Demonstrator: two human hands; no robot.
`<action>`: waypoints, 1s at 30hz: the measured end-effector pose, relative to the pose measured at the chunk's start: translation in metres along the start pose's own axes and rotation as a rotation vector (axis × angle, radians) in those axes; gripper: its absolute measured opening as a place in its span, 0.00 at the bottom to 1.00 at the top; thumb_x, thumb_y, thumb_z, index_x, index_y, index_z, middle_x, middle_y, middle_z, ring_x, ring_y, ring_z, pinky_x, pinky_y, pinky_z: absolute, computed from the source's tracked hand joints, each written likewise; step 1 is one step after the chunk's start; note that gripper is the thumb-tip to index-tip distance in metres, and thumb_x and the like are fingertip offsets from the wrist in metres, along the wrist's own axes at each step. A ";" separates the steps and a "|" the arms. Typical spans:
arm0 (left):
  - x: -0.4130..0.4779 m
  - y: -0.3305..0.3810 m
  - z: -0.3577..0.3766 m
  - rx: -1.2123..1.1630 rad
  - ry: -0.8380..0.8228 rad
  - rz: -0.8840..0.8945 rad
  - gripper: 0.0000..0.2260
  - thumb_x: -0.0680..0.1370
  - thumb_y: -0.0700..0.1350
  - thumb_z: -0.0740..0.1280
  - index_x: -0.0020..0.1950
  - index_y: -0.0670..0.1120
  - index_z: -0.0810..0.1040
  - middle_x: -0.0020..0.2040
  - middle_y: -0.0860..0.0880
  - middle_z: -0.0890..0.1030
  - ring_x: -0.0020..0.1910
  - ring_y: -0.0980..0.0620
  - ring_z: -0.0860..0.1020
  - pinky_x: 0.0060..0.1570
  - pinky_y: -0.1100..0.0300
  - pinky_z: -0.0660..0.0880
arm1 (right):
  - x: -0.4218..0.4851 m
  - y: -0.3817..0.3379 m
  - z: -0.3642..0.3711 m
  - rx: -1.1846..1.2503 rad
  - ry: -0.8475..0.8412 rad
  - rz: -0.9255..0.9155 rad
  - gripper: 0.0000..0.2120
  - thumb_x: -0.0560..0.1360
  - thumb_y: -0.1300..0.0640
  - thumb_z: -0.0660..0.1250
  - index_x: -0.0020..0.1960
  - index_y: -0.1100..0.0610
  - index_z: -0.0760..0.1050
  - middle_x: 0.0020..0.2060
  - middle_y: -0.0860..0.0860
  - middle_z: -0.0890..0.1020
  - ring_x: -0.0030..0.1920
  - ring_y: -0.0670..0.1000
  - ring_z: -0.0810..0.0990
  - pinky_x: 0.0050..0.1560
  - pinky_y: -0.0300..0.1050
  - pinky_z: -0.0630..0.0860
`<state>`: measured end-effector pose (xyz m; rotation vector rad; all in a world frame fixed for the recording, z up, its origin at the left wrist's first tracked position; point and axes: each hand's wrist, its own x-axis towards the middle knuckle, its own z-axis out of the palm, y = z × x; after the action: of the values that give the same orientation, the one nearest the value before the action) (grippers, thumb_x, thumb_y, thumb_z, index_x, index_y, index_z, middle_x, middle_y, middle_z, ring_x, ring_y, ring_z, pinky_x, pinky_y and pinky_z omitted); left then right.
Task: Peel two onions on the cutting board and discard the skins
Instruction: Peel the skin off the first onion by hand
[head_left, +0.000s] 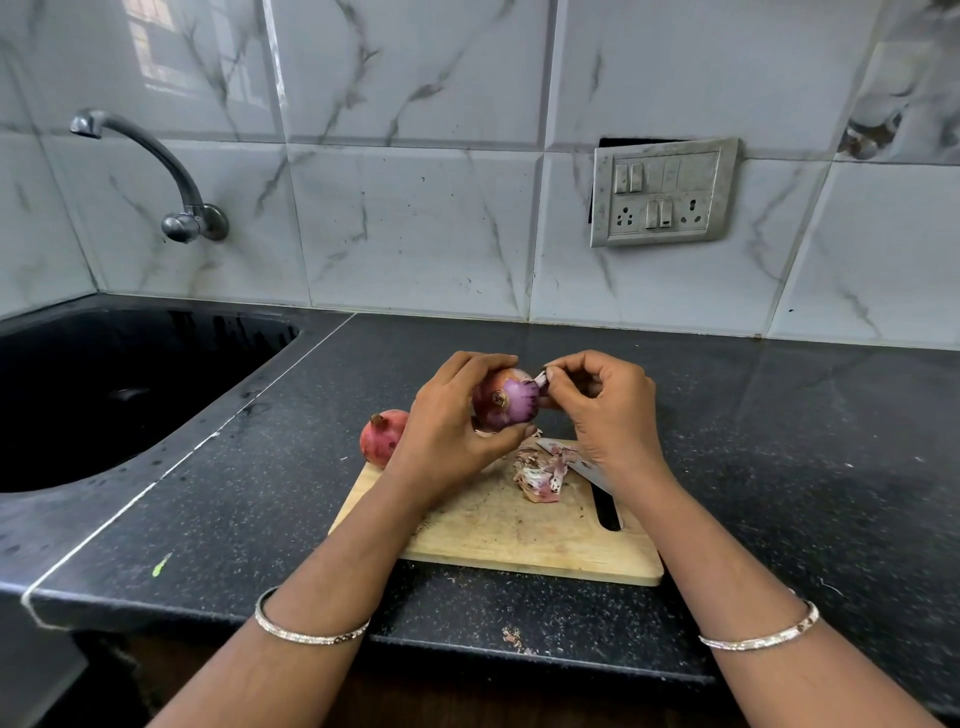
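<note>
My left hand (452, 421) grips a partly peeled purple onion (506, 402) above the wooden cutting board (509, 535). My right hand (605, 405) pinches a strip of skin (541, 379) at the onion's upper right side. A second onion (382, 436), still in its reddish skin, rests at the board's far left corner. A heap of torn skins (540, 475) lies on the board under my hands. A knife (576, 462) lies on the board, its handle hidden under my right wrist.
A black sink (119, 389) is set into the dark granite counter (779, 441) at the left, with a metal tap (176, 192) on the tiled wall. A switch panel (665, 192) is on the wall. Skin scraps (511, 636) lie near the counter's front edge.
</note>
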<state>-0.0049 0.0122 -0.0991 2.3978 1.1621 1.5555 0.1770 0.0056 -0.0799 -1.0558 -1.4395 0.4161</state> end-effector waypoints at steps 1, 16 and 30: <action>0.000 0.000 0.000 -0.012 0.004 0.007 0.28 0.69 0.52 0.80 0.65 0.46 0.78 0.59 0.51 0.79 0.56 0.57 0.78 0.57 0.67 0.74 | 0.000 -0.001 0.000 0.026 0.001 0.020 0.02 0.76 0.64 0.73 0.45 0.61 0.84 0.37 0.52 0.86 0.38 0.49 0.87 0.45 0.50 0.86; 0.000 0.006 -0.002 -0.135 0.014 -0.032 0.25 0.67 0.46 0.77 0.62 0.46 0.75 0.57 0.50 0.78 0.55 0.55 0.79 0.54 0.61 0.78 | 0.002 0.003 -0.001 -0.034 0.098 0.115 0.04 0.77 0.65 0.71 0.44 0.61 0.83 0.35 0.53 0.86 0.35 0.48 0.87 0.44 0.49 0.85; 0.000 0.006 -0.002 -0.165 0.038 -0.077 0.25 0.68 0.47 0.76 0.63 0.46 0.75 0.58 0.51 0.78 0.55 0.55 0.79 0.53 0.68 0.76 | 0.003 0.008 -0.001 -0.240 0.020 0.154 0.05 0.74 0.61 0.73 0.43 0.53 0.86 0.36 0.45 0.85 0.39 0.44 0.84 0.45 0.44 0.82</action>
<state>-0.0030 0.0071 -0.0961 2.2033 1.0730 1.6109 0.1812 0.0112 -0.0839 -1.3668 -1.4197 0.3473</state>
